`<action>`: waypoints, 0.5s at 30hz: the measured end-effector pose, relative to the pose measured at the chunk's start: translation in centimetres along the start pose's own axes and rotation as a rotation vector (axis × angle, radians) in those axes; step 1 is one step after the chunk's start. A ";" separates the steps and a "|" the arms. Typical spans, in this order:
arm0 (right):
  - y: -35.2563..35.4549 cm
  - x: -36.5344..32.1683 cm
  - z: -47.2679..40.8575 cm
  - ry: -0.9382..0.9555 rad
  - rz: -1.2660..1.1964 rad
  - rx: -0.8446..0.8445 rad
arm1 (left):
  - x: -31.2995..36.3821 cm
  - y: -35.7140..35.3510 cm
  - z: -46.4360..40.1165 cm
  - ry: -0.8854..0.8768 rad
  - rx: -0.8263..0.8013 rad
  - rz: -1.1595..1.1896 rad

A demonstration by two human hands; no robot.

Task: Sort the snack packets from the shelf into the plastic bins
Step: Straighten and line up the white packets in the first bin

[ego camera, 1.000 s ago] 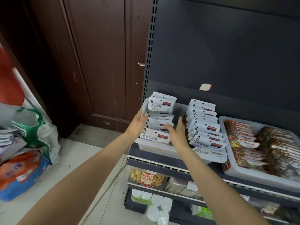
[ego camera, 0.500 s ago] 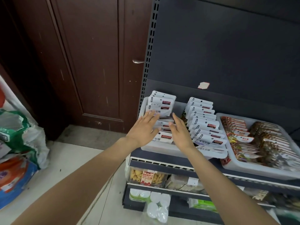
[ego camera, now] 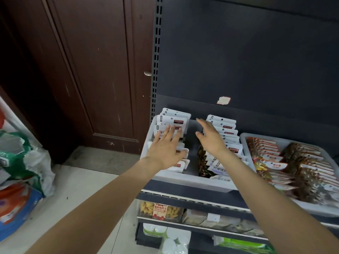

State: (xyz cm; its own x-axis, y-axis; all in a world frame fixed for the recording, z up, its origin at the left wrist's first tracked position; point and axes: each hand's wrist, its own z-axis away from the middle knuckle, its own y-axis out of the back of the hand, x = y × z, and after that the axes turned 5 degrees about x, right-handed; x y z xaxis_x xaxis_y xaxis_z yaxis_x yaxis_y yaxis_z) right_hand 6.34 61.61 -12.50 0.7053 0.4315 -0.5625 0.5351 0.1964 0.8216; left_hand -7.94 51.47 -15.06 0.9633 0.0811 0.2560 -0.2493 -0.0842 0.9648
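Left hand (ego camera: 165,150) flat on white packets (ego camera: 173,123), right hand (ego camera: 211,139) open

Both bare forearms reach forward and up from the bottom of the view, the left from the lower left, the right from the lower right, converging toward the middle. The left hand (ego camera: 165,149) is held flat, back upward, with the fingers straight and slightly spread and the thumb pointing toward the right hand. The right hand (ego camera: 211,138) is turned more on edge, thumb side to the left, fingers straight and close together, pointing up and to the left. Neither hand grips anything, and the two hands are apart with a gap between them.
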 end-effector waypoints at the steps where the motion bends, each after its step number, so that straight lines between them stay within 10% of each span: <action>1: 0.2 0.5 -0.8 0.030 0.022 -0.041 | 0.5 -0.4 -0.5 0.019 0.008 -0.019; 15: -0.5 3.8 -7.2 0.387 0.099 -0.384 | -0.5 -2.1 -1.8 0.237 0.134 -0.137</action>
State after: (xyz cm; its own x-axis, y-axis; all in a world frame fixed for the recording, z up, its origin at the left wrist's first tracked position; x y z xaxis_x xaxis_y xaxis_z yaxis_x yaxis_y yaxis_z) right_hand 5.42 69.48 -14.38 0.4830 0.7419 -0.4652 0.2158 0.4140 0.8843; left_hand -8.10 53.40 -17.08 0.9329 0.3288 0.1467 -0.0884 -0.1860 0.9786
